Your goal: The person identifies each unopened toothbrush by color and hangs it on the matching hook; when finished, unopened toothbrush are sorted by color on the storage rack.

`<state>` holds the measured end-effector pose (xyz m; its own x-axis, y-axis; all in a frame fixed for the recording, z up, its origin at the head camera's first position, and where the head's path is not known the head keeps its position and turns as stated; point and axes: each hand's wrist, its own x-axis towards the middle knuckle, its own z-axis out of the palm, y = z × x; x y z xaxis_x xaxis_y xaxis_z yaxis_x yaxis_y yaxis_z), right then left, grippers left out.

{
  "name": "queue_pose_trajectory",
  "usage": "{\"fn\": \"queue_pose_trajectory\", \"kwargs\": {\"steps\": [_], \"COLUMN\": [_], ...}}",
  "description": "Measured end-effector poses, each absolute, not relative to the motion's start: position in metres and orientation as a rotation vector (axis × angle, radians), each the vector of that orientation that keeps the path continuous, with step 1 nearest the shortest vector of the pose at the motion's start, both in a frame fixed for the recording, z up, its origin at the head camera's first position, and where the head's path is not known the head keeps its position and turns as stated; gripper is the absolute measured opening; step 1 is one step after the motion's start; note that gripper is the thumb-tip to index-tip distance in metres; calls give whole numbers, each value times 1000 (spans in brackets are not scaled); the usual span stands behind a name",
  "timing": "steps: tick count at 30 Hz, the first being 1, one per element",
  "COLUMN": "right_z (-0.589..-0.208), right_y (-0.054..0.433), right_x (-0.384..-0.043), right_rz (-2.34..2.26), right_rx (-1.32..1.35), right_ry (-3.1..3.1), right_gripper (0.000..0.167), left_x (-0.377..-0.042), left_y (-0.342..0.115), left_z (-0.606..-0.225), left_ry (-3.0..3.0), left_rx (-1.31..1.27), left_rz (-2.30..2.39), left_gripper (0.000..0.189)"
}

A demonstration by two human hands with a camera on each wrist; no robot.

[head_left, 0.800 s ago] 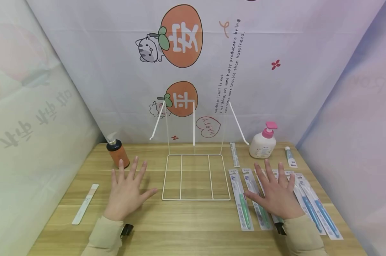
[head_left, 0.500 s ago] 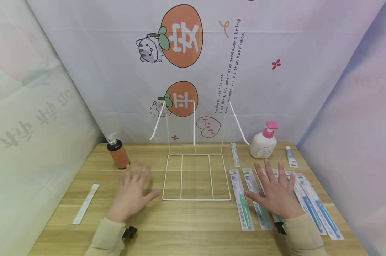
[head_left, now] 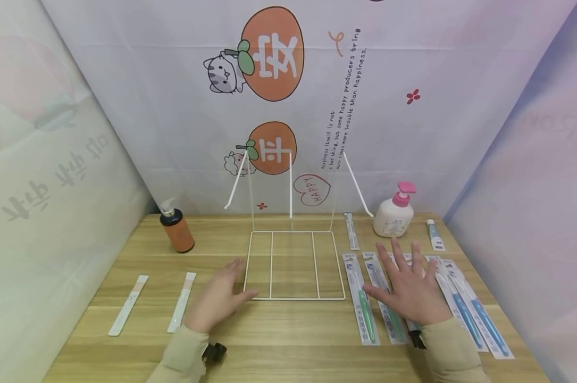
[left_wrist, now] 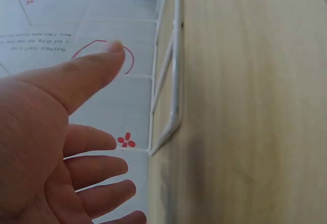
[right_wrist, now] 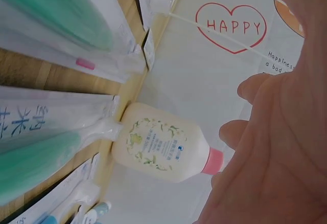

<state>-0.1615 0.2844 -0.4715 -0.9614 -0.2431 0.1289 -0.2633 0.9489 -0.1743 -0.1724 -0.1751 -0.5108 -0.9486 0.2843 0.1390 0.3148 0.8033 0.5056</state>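
Observation:
In the head view my left hand (head_left: pixel 217 298) is beside the left front corner of the white wire rack (head_left: pixel 293 299), thumb apart from the fingers, holding nothing. The left wrist view shows its fingers (left_wrist: pixel 97 172) loosely extended near the rack's wire. My right hand (head_left: pixel 409 291) spreads its fingers above packaged toothbrushes and hides part of them. A green toothbrush in its pack (head_left: pixel 366 314) lies left of that hand, and a blue toothbrush pack (head_left: pixel 482 316) lies to its right. Beyond the right hand stands a white pump bottle (head_left: pixel 392 219) with a pink top.
Two slim white packets (head_left: pixel 128 306) lie at the left of the wooden table (head_left: pixel 288 346). An orange-and-black pump bottle (head_left: pixel 178 234) stands behind them. A small tube (head_left: pixel 435 235) and a narrow packet (head_left: pixel 351 232) lie at the back right. Three rack prongs (head_left: pixel 290 186) stick out forward.
My left hand has moved right toward the rack and turned, with its fingers closer together. A second slim packet is now uncovered. The right hand has shifted very slightly left.

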Motion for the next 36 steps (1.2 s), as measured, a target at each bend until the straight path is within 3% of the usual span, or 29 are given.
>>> {"fn": "queue_pose_trajectory", "kwargs": {"steps": [12,25,36], "right_z": [-473,-502,-516], "right_y": [274,280,283], "right_x": [-185,-229,-239], "right_rz": [437,631,672], "right_rx": [486,519,528], "right_ry": [-2891,-2994,-3059], "right_gripper": [92,48,42], "left_x": [-179,-179,-179], "left_y": [-173,-172,-172], "left_z": [-522,-525,-525], "left_ry": [-2967,-3012,-3006], "left_rx": [-454,-394,-401], "left_rz": [-791,-853,-860], "left_gripper": [61,68,68]}}
